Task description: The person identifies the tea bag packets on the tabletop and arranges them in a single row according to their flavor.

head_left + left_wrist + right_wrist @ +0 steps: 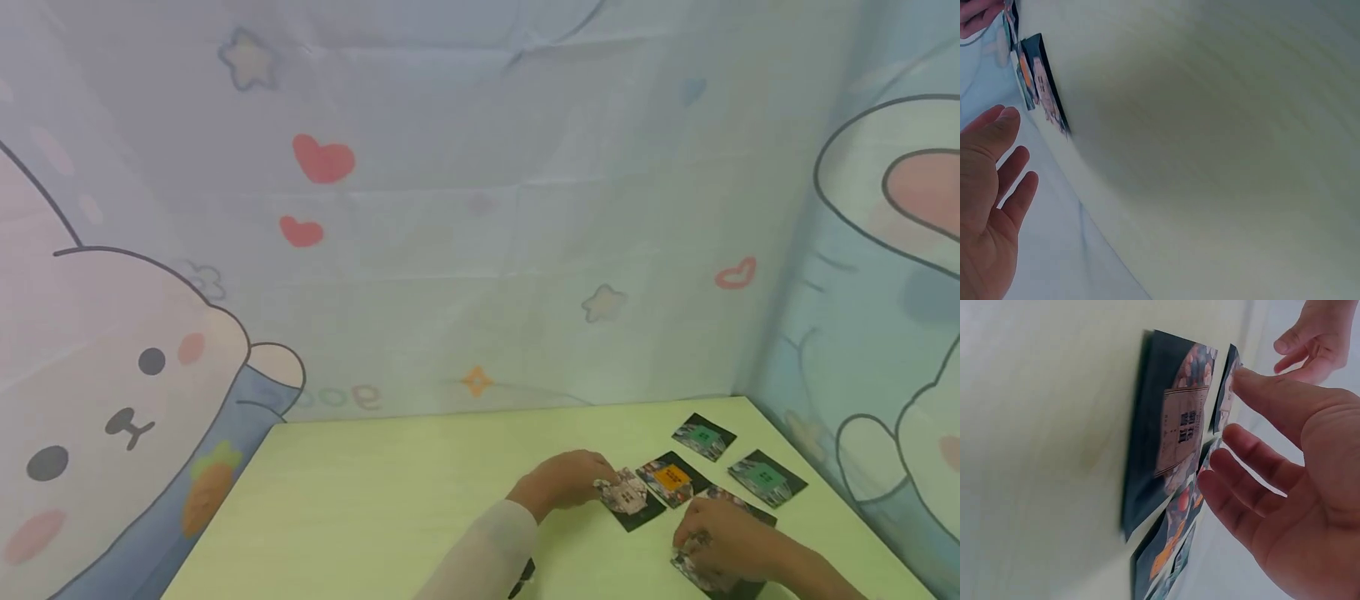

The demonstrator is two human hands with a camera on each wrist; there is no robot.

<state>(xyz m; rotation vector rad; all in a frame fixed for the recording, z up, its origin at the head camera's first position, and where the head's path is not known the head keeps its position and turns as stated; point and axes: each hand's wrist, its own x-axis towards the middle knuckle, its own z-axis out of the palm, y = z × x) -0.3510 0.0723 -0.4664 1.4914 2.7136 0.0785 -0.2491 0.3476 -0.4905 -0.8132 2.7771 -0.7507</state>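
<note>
6 pkts (pixel 633 502), contents hidden; hands (pixel 727 537) nr 2.

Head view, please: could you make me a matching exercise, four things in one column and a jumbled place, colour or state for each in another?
Things:
1. Right hand
2. Farthest packet
3. Sleeve
4. Left hand

Places, colours, states:
A. white
B. next to the leftmost packet
C. partly hiding the nearest packet
D. green-labelled

Pairs: 1-C, 2-D, 3-A, 4-B
</note>
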